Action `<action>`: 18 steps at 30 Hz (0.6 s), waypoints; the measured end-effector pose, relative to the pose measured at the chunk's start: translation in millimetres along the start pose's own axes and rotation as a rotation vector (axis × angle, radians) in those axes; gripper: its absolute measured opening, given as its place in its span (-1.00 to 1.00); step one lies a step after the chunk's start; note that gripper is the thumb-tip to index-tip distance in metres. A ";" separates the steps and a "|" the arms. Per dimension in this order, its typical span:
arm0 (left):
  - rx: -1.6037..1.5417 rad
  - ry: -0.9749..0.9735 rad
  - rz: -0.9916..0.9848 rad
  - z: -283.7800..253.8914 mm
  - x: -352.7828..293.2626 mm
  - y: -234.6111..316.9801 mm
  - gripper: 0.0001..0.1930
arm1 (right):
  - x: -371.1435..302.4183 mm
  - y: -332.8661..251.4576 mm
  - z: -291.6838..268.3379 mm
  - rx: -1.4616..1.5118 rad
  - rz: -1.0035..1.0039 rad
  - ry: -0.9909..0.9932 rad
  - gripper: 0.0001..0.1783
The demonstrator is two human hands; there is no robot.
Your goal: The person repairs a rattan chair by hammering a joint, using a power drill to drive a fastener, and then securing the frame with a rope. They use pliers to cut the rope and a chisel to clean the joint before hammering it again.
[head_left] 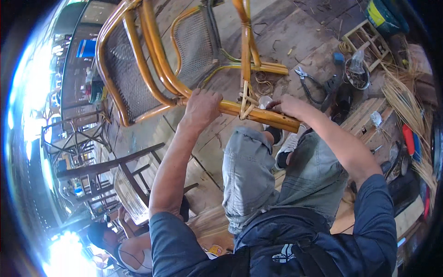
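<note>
A rattan chair [161,69] lies tipped on its side before me, with glossy honey-brown poles and dark woven mesh panels. My left hand [203,108] is closed round one of its poles. My right hand [290,106] bends over the far side of the same pole, near its free end, with its fingers curled against it; the fingertips are partly hidden. Between the hands, pale cane binding [247,108] wraps the joint where an upright pole meets this one. Just beyond the right fingers shows a small whitish round thing [264,101].
Pliers [311,85] lie on the floor beyond my right hand, near a bowl of small bits [357,76]. Long cane strands [406,92] and a green bucket [387,18] are at the right. A dark wooden chair [129,184] and another person [124,244] are at lower left.
</note>
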State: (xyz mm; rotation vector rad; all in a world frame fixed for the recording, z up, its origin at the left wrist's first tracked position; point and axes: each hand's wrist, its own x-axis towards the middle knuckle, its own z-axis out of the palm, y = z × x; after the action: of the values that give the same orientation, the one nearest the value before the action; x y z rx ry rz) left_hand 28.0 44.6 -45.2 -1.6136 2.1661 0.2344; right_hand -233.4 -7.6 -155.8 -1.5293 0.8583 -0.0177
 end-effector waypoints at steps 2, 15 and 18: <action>-0.043 0.164 0.051 0.5 -4.6 -5.3 -0.64 | 0.1 9.6 10.2 0.113 -0.041 0.025 -0.71; -0.121 0.546 -0.083 -6.6 -26.0 -13.5 -0.34 | 1.2 -23.9 26.8 0.756 0.251 -0.055 -0.72; -0.083 0.529 -0.068 -26.2 -8.3 -12.1 -0.35 | 8.5 -11.0 31.1 0.825 0.203 -0.089 -0.72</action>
State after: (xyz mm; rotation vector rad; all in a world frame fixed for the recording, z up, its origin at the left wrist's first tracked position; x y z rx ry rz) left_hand 35.3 38.1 -16.8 -1.9633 2.4968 -0.1450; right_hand -206.5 13.3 -155.9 -0.6653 0.7907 -0.1380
